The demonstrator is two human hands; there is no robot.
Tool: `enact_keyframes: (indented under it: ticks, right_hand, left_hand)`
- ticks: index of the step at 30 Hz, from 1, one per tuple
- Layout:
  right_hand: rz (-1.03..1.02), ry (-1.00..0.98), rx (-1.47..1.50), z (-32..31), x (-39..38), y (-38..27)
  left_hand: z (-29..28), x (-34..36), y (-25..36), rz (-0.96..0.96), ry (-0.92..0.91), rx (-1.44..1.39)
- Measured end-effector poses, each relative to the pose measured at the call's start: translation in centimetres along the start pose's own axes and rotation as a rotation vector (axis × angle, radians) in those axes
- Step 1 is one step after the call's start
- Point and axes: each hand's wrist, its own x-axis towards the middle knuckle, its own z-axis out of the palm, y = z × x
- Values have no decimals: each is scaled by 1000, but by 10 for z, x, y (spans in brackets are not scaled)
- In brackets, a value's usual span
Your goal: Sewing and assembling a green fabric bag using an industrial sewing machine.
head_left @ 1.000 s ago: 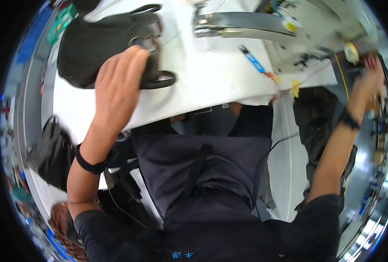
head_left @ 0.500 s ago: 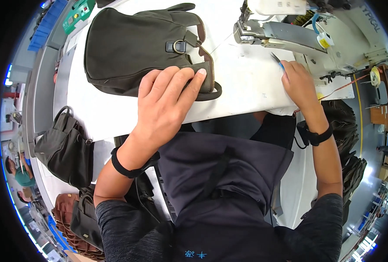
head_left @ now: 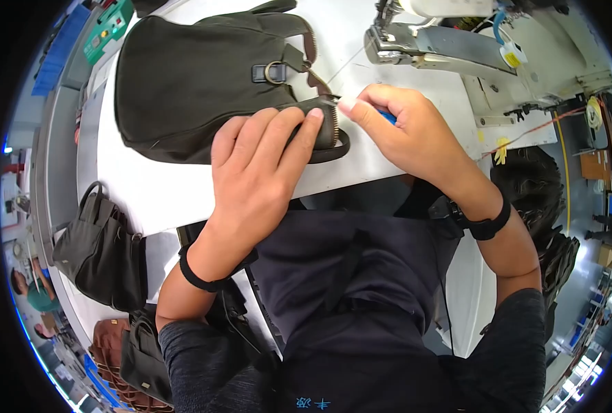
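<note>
A dark olive fabric bag (head_left: 189, 89) lies on the white table, its zippered opening to the right. My left hand (head_left: 258, 165) grips the bag's near edge beside the zipper; several of its fingers bend over the fabric, and their tips are partly hidden. In my right hand (head_left: 416, 131) are blue-handled thread snips (head_left: 387, 117), closed in by my fingers. Their metal tip reaches the bag's edge at the brass-coloured zipper (head_left: 335, 124), just right of my left fingertips. A dark tab with a metal D-ring (head_left: 275, 72) sits higher on the bag.
A sewing machine arm (head_left: 450, 49) extends over the table at the upper right. Another dark bag (head_left: 103, 251) stands at the left, above brown and dark bags (head_left: 113, 347). More dark bags (head_left: 533, 193) are stacked at the right. A green box (head_left: 108, 31) is at the upper left.
My right hand has moved left with the thread snips, from near the machine to the zipper edge. The bag has shifted slightly left, with my left hand still on it.
</note>
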Motion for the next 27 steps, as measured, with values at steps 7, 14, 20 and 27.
enact_keyframes:
  ticks: [7,14,20,27]
  right_hand:
    - [7,68,-70,7,6,-4]
    - [-33,104,109,9,-5,-5]
    - [-13,127,217,5,-7,27]
    - [9,11,157,7,-9,19]
  left_hand:
    - [0,-4,0,15,11,-3]
    - [-4,-7,-1,-13,-4,12]
    - [-2,1,6,-8,-22,12]
    - [-9,-4,6,-74,-101,-21]
